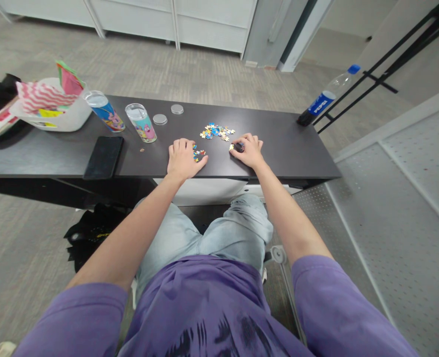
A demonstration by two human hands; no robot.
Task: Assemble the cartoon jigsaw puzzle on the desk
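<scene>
My left hand [182, 157] lies on the dark tabletop, palm down, thumb spread away from the fingers. A few small colourful jigsaw puzzle pieces [197, 155] lie in the gap beside its thumb. On the other side, my right hand [251, 149] rests with curved fingers and its thumb apart from them. A pale yellow puzzle piece [231, 148] shows at that thumb's tip; what lies under the palm is partly hidden. Just beyond and between both hands is a loose pile of puzzle pieces [216, 131], mostly blue, yellow and white.
Two printed clear-topped cans [145, 126] [109, 116] stand left, near two round silver lids [160, 119] [177, 109]. A black phone [103, 157] lies by the front edge. Farther left is a filled white basket [76, 116]. A Pepsi bottle [321, 103] stands at the right end.
</scene>
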